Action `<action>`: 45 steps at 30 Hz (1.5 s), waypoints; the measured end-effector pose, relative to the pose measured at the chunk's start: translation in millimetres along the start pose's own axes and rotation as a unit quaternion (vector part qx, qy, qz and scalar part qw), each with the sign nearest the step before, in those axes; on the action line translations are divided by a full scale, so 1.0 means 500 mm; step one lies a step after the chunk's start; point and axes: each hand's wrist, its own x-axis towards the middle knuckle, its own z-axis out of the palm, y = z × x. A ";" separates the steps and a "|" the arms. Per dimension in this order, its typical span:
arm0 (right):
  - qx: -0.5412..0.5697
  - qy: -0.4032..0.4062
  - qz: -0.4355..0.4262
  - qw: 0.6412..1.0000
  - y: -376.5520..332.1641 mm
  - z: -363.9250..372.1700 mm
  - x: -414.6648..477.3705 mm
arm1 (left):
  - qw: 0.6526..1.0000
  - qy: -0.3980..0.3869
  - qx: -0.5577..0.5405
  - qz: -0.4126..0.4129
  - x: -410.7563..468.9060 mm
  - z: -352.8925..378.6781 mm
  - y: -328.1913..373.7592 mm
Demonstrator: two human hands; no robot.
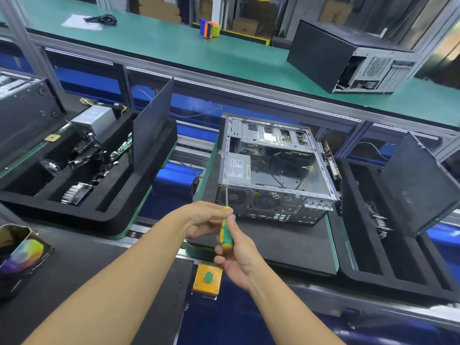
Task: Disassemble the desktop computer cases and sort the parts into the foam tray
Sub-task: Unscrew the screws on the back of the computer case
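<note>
An open desktop case lies on its side on a black mat in the middle, rear panel facing me, with a power supply still inside at the left. My right hand grips the green-and-yellow handle of a screwdriver. Its shaft points up at the case's rear left corner. My left hand pinches the top of the handle. A black foam tray on the left holds a removed power supply, a heatsink, boards and cables, with a black side panel standing in it.
A second foam tray on the right holds another side panel and a board. A yellow box with a green button sits below my hands. A closed case and a tape dispenser rest on the green upper shelf.
</note>
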 end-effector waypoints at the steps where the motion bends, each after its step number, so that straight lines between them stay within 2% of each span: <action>1: 0.013 -0.018 0.018 1.000 -0.003 -0.003 -0.001 | 1.000 -0.001 -0.026 -0.005 -0.001 -0.003 0.001; 3: 0.024 -0.060 0.047 0.997 -0.005 -0.012 -0.008 | 0.998 -0.023 -0.056 -0.025 -0.003 -0.009 0.001; 5: 0.032 -0.072 0.046 0.996 -0.004 -0.014 -0.013 | 0.997 -0.055 -0.038 -0.050 -0.005 -0.014 0.000; 8: 0.040 -0.027 0.007 0.999 0.009 -0.010 -0.010 | 0.994 -0.049 0.055 -0.078 -0.001 -0.004 0.000; 11: 0.009 0.009 -0.032 0.999 0.023 -0.008 -0.005 | 0.991 -0.008 0.123 -0.047 0.013 0.008 0.000; 14: 0.021 0.011 -0.022 0.999 0.017 -0.002 -0.006 | 0.996 0.006 0.085 -0.034 0.021 0.006 0.000; 17: 0.062 -0.031 0.038 0.997 -0.003 -0.008 -0.008 | 0.999 0.011 0.041 -0.028 0.012 0.000 0.006; 20: 0.068 -0.047 0.049 0.995 -0.004 -0.015 -0.010 | 0.999 -0.017 0.000 -0.031 0.004 -0.008 0.008; 25: 0.035 0.002 -0.012 0.999 0.013 -0.004 -0.005 | 0.996 0.012 0.080 -0.036 0.004 0.009 -0.003; 28: 0.036 0.017 -0.013 0.999 0.014 0.005 -0.009 | 0.995 0.003 0.094 -0.034 0.011 0.000 -0.005; 33: 0.098 -0.045 0.045 0.993 -0.007 0.007 -0.020 | 0.999 0.001 0.043 -0.031 0.010 -0.018 0.002; 37: 0.096 -0.031 0.038 0.994 -0.014 0.007 -0.017 | 0.999 -0.011 0.010 -0.043 0.012 -0.025 0.006; 39: 0.049 -0.009 0.011 0.999 -0.005 0.007 -0.010 | 0.999 0.031 -0.017 -0.032 0.021 -0.016 0.016; 42: -0.005 0.028 0.002 1.000 0.004 0.009 -0.005 | 0.985 0.148 -0.079 0.024 0.048 0.004 0.031; 45: -0.004 0.053 0.013 0.998 0.007 0.011 0.000 | 0.975 0.182 -0.122 0.047 0.077 0.017 0.038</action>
